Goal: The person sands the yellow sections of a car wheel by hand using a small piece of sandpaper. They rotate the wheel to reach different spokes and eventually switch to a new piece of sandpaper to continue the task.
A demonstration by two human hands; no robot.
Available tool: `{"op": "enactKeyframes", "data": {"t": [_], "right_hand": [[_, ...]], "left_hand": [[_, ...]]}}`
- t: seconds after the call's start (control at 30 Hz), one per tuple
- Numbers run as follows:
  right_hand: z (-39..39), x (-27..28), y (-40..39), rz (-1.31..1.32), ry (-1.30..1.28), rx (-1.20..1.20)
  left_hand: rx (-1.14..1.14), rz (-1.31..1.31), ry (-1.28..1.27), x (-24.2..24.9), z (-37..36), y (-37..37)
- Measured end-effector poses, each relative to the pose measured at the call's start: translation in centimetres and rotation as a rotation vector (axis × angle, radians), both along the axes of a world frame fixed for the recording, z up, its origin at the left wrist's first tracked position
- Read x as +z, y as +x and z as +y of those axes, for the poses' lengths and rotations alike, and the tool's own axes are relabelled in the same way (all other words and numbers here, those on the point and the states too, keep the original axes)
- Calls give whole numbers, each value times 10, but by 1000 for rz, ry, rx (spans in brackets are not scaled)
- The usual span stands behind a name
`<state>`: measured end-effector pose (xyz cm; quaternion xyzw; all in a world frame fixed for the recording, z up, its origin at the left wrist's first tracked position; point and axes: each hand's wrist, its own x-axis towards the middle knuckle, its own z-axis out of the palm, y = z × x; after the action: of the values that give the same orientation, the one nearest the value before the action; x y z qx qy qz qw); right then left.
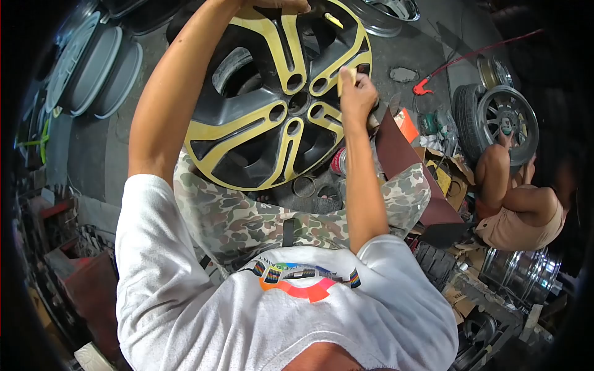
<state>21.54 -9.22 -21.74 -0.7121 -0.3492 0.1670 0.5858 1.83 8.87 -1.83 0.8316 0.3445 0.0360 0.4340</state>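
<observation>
A large wheel rim (291,133) with black recesses and dull yellow spoke faces lies in front of me, over my camouflage-clad lap. My left hand (281,5) is at the rim's far edge, cut off by the top of the view; its fingers are mostly hidden. On the right side of the rim, my right hand (359,99) grips a small yellowish pad (348,79) against a spoke. A yellow strip (334,21) is near the rim's upper right edge.
Several rims (93,65) stand at the left. A red air gun (422,88) on a hose lies right of my rim. At the far right, another person (523,210) sits by a tyred wheel (501,120). Brown sheets (402,161) and a cardboard box (456,185) are nearby.
</observation>
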Motion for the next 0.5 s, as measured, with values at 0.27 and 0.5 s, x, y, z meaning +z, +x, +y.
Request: {"op": "enactKeyframes", "data": {"t": [0.27, 0.5], "right_hand": [[14, -12, 12, 46, 82, -32], [16, -11, 11, 127, 81, -26]], "left_hand": [[-14, 22, 38, -2, -1, 5], [28, -157, -258, -14, 1, 0]]}}
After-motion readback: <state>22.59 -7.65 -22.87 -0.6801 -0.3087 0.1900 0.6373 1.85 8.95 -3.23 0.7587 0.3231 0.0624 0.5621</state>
